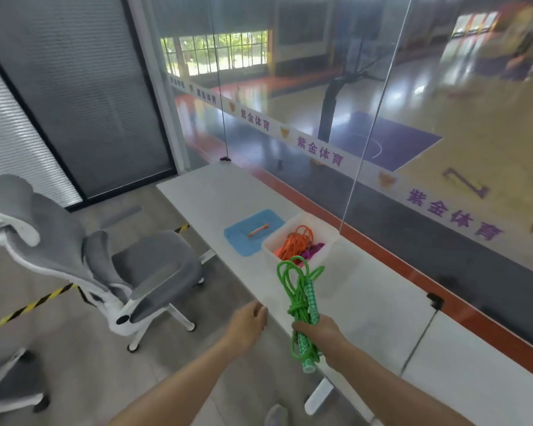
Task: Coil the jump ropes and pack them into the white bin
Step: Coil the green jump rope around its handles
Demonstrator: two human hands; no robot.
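My right hand grips a coiled green jump rope with patterned green handles; its loops stick up toward the near edge of the white bin. Inside the bin lie a coiled orange rope and a purple rope. My left hand hovers at the table's left edge beside the green rope, fingers loosely curled, holding nothing.
The blue lid with an orange handle lies left of the bin on the long white table. A glass wall runs along the table's right side. A grey office chair stands to the left, with yellow-black floor tape.
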